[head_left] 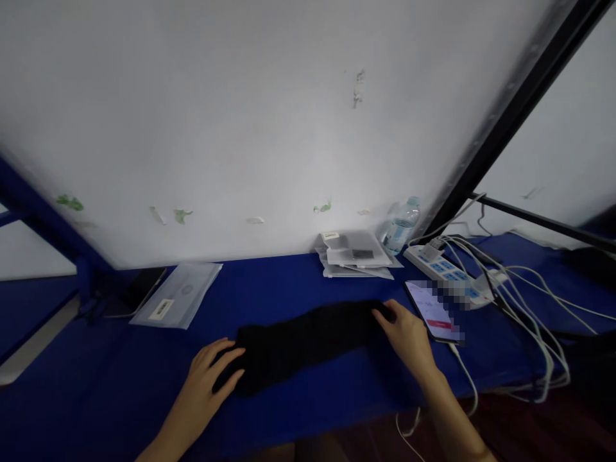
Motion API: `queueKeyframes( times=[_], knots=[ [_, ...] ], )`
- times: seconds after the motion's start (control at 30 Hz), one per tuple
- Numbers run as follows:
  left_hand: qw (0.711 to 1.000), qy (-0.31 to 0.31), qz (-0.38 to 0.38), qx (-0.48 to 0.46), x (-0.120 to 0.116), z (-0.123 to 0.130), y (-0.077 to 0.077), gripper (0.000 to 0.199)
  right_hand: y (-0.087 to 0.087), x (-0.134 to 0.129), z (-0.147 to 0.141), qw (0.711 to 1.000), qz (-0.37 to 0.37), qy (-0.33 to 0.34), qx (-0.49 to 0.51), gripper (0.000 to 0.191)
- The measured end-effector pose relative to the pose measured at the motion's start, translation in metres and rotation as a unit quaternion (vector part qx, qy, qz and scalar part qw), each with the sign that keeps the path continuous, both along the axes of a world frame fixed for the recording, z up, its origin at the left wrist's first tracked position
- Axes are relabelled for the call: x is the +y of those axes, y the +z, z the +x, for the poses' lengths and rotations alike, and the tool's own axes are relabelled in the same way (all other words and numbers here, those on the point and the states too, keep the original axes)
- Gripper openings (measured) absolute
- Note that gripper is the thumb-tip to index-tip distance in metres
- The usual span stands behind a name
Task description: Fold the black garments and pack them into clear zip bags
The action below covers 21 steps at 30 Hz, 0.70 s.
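Observation:
A long black cloth (308, 340) lies stretched across the blue table, wider at its left end. My left hand (209, 378) rests at that left end with its fingers spread, the fingertips touching the cloth's edge. At the narrower right end, my right hand (402, 327) pinches the cloth between thumb and fingers.
Behind the cloth on the blue table (269, 282) are a clear zip bag (180, 295), a stack of bags (359, 253) and a water bottle (403, 226). To the right are a lit phone (428, 308), a power strip (445, 273) and tangled white cables (543, 327).

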<state>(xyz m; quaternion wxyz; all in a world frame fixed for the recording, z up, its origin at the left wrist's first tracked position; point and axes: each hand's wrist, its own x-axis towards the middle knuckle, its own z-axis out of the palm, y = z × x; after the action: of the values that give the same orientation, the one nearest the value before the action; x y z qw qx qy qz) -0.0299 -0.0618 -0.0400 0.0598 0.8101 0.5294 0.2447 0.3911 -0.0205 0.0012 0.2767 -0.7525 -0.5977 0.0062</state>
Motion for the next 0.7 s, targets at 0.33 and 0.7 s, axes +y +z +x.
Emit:
queueKeyframes(
  times=[0.33, 0.7],
  knots=[
    [1.000, 0.001, -0.003, -0.008, -0.001, 0.002, 0.002, 0.030, -0.001, -0.041, -0.143, 0.946, 0.131, 0.288, -0.068, 0.020],
    [0.999, 0.000, -0.033, -0.014, -0.007, 0.010, 0.010, 0.029, -0.009, -0.017, -0.078, 0.992, -0.004, 0.120, 0.029, 0.048]
  ],
)
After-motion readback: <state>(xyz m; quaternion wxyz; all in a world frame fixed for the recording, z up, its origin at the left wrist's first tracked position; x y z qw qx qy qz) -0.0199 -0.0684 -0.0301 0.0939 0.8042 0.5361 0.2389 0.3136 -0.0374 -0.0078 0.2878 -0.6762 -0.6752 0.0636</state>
